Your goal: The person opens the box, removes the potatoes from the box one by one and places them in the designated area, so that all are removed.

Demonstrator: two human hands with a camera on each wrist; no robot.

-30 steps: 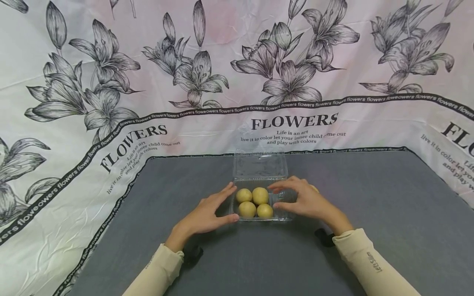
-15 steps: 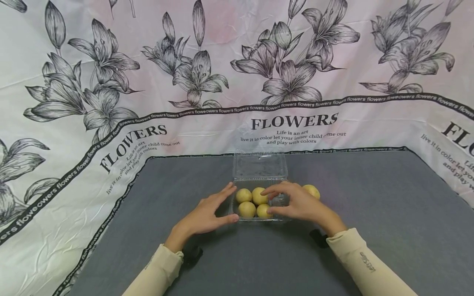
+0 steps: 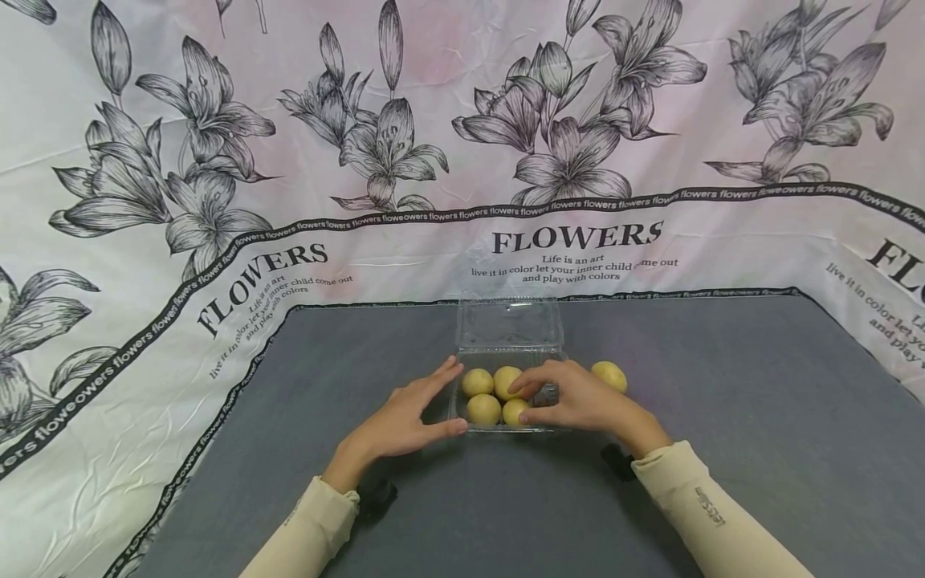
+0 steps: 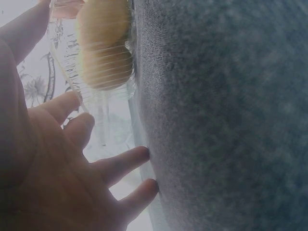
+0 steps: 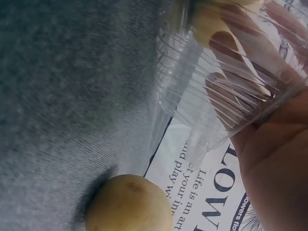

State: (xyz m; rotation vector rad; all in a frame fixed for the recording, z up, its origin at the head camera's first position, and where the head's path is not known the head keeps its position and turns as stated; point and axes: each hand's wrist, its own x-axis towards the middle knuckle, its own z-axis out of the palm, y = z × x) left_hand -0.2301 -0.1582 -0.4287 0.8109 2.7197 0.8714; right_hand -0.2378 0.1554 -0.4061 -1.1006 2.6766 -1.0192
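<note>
A clear plastic clamshell box [image 3: 545, 427] stands on the table, its lid [image 3: 508, 323] raised at the back. Several round yellow fruits [image 3: 483, 409] sit in its left and middle part. My left hand [image 3: 401, 417] rests along the left side, fingers spread and thumb at the front left corner. In the left wrist view its fingers [image 4: 65, 103] meet the ribbed wall. My right hand [image 3: 574, 397] reaches over the right side, its thumb and fingers at the two right-hand fruits. Through the clear wall, the right wrist view shows its fingers [image 5: 226, 41] overlapping a fruit [image 5: 204, 24].
One loose yellow fruit [image 3: 609, 376] lies on the grey table [image 3: 723, 401] right of the box, behind the right hand. A white cloth [image 3: 405, 265] with printed flowers and lettering hangs behind and around the table.
My right hand has moved left and farther into the box, its thumb and fingers drawing closer together. The loose fruit behind it has come into fuller view. The left hand stays put.
</note>
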